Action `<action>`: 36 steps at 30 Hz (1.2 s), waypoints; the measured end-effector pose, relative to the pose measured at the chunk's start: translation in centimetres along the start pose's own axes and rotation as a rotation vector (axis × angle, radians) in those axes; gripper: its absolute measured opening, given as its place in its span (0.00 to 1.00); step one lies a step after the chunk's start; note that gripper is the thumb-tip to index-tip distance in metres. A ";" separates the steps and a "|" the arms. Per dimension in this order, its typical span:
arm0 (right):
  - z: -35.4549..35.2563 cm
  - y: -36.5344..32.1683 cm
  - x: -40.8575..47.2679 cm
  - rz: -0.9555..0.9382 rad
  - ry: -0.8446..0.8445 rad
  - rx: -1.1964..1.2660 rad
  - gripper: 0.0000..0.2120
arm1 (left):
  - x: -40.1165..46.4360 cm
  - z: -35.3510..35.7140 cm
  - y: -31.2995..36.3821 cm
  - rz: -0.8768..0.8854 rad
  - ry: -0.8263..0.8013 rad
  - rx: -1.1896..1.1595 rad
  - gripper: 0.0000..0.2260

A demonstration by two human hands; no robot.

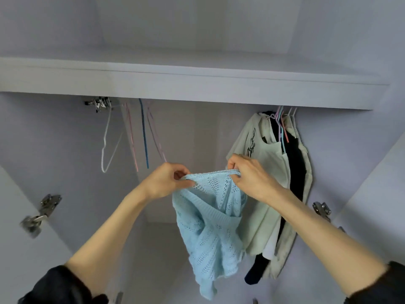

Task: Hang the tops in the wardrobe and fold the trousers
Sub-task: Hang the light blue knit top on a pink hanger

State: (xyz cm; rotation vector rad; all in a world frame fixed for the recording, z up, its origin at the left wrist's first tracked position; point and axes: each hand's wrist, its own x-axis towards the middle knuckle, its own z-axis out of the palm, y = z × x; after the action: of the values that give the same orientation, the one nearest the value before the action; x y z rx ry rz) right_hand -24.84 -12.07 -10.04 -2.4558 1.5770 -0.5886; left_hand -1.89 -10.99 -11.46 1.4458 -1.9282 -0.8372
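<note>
A light blue knitted top (213, 227) hangs in front of the open wardrobe, held up by its upper edge. My left hand (166, 181) pinches the left end of that edge. My right hand (249, 176) grips the right end, fingers curled over the knit. The top droops in folds below both hands. Several empty hangers (131, 139), white, pink and blue, dangle from the rail on the left. Several tops hang at the right end of the rail: a pale green one with a black print (258, 172) and a black one (294, 163).
A white shelf (186, 82) runs across above the rail. The wardrobe doors stand open on both sides, with metal hinges at the left (41, 213) and right (321, 209). The space between the empty hangers and the hung tops holds nothing.
</note>
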 end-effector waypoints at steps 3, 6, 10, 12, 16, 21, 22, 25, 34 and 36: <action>1.3 0.9 1.3 -0.010 0.041 -0.060 0.08 | -0.4 -1.4 0.4 -0.008 0.208 0.119 0.04; 2.7 1.8 2.2 -0.025 0.028 -0.059 0.07 | -1.1 -2.6 0.8 -0.040 0.333 0.187 0.03; 4.8 2.8 3.2 0.012 -0.014 -0.075 0.11 | -2.3 -4.1 0.8 -0.065 0.502 0.198 0.03; 6.0 3.7 3.6 0.045 -0.043 -0.085 0.10 | -3.4 -5.1 0.3 -0.132 0.596 0.166 0.03; 7.6 4.5 4.2 0.135 -0.097 0.045 0.09 | -5.9 -7.5 -0.8 -0.230 0.735 0.097 0.05; 9.8 -3.3 4.9 -0.025 -0.262 0.486 0.15 | -7.2 -7.8 -1.0 -0.210 0.559 0.148 0.09; 10.2 -5.8 4.8 -0.081 -0.317 0.562 0.20 | -7.2 -7.9 -1.2 -0.209 0.543 0.164 0.11; 11.5 -11.8 4.5 -0.265 -0.341 0.600 0.19 | -7.3 -8.1 -1.4 -0.200 0.499 0.183 0.14; 15.6 -14.4 7.6 -0.234 -0.294 0.513 0.11 | -9.5 -13.1 -3.0 -0.176 0.587 0.067 0.11; 16.5 -14.2 7.8 -0.260 -0.293 0.382 0.10 | -9.8 -13.9 -3.8 -0.173 0.624 0.071 0.12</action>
State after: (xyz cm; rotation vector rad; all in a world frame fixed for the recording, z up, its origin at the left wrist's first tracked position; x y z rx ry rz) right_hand -3.34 -14.17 -18.29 -2.3329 0.9453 -0.4842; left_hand 13.32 -4.24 -6.37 1.6840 -1.3855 -0.3232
